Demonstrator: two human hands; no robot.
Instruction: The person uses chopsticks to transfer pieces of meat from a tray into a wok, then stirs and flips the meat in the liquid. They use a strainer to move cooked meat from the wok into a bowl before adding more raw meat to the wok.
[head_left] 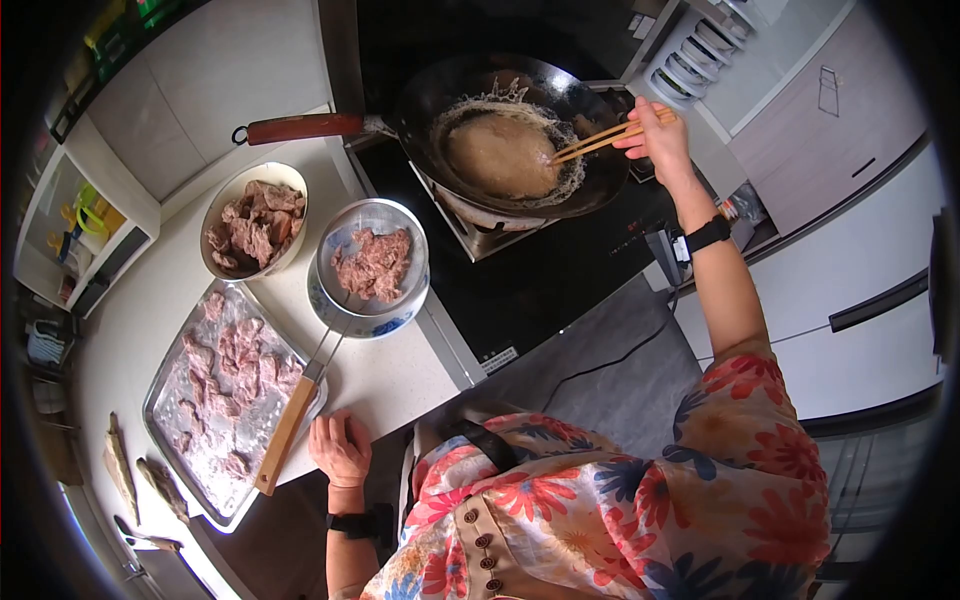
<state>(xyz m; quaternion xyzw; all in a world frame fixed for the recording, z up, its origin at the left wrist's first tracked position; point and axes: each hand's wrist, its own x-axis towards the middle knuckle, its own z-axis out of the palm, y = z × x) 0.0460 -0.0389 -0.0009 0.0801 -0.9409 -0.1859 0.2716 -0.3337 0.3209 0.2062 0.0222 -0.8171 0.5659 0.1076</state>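
Observation:
My right hand (655, 142) is closed round a pair of wooden chopsticks (606, 138). Their tips dip into the bubbling, foamy oil (505, 155) in a dark wok (415, 105). At the counter's edge rests my left hand (340, 447), fingers laid on the surface and holding nothing. Close beside it is the wooden handle (285, 430) of a strainer, which extends over the tray's corner. The strainer's metal bowl (340, 222) holds pieces of meat (374, 264) and sits on a blue-patterned bowl (400, 322). Floured raw meat pieces (240, 360) lie on a metal tray (160, 400).
A cream bowl (293, 178) of browned meat stands behind the tray. The wok's red-brown handle (305, 129) points left over the counter. A black cooktop (500, 310) lies under the wok. Several stacked dishes (700, 60) stand at the upper right. White drawers (790, 320) are on the right.

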